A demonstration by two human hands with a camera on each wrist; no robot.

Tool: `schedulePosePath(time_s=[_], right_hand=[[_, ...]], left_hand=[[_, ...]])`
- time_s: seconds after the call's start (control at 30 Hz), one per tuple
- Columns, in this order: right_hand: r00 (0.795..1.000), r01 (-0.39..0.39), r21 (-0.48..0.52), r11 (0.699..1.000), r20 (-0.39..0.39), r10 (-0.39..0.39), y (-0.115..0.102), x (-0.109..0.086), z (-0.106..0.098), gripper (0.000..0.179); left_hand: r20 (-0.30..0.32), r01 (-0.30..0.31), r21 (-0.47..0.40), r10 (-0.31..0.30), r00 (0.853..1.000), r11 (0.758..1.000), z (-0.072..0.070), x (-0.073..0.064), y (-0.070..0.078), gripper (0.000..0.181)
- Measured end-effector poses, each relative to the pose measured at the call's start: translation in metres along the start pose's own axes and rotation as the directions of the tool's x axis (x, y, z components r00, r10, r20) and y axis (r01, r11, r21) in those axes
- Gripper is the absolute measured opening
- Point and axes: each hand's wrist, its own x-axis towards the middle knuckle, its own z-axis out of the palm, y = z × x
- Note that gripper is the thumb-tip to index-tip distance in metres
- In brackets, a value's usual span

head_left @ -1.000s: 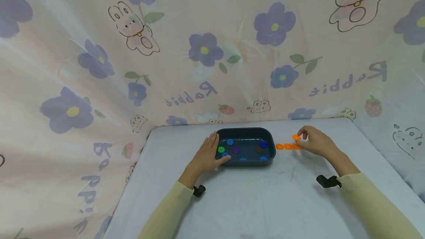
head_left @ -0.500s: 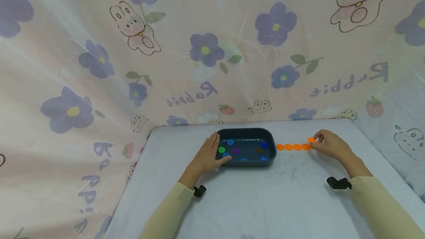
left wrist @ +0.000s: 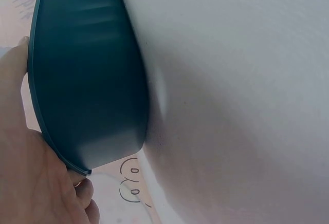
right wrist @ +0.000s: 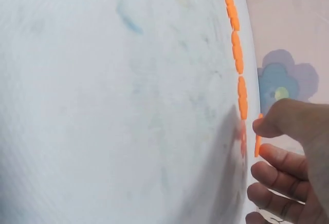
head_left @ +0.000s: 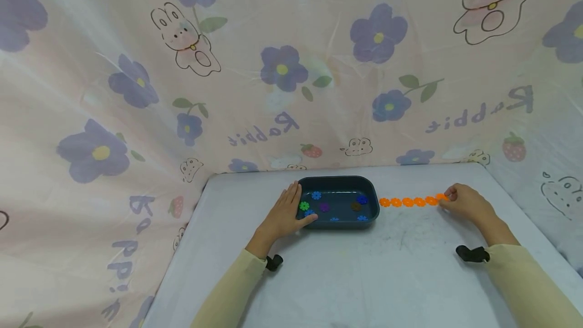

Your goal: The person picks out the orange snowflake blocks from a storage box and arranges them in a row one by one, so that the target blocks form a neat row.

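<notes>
At the right end of a row of orange snowflake-shaped plastic discs [head_left: 408,202], my right hand [head_left: 469,205] pinches another orange disc [right wrist: 258,136] between thumb and index finger. In the right wrist view that disc stands edge-on just above the cloth, with the other fingers loosely bent below it. My left hand [head_left: 283,212] rests on the left end of a dark blue-green tray [head_left: 339,224], its fingers straight along the side and the thumb lying over the near rim. The left wrist view shows the tray's outer wall, with the thumb and fingers at its rim.
Inside the tray lie several discs, among them a green disc [head_left: 303,206], a purple disc [head_left: 324,207] and a brown disc [head_left: 356,206]. A white cloth [head_left: 364,277] covers the table. A patterned curtain [head_left: 246,105] stands behind and at both sides.
My right hand has moved right along the row, setting down discs, so the row has grown longer; the disc it holds has come lower. The left hand and tray have stayed put.
</notes>
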Motion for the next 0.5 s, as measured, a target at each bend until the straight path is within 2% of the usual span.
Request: schedulePosePath(time_s=[0.2, 0.5], right_hand=[[1.0, -0.025, -0.003, 1.0, 0.009, 0.025, -0.0003, -0.0048, -0.0011, 0.045], [1.0, -0.007, -0.01, 1.0, -0.014, 0.007, -0.0021, -0.0058, 0.0005, 0.04]], left_hand=[[0.008, 0.005, 0.002, -0.005, 1.0, 1.0, 0.0, -0.0002, 0.0005, 0.114], [0.003, 0.003, -0.006, -0.003, 1.0, 1.0, -0.0003, -0.0002, -0.0002, 0.113]])
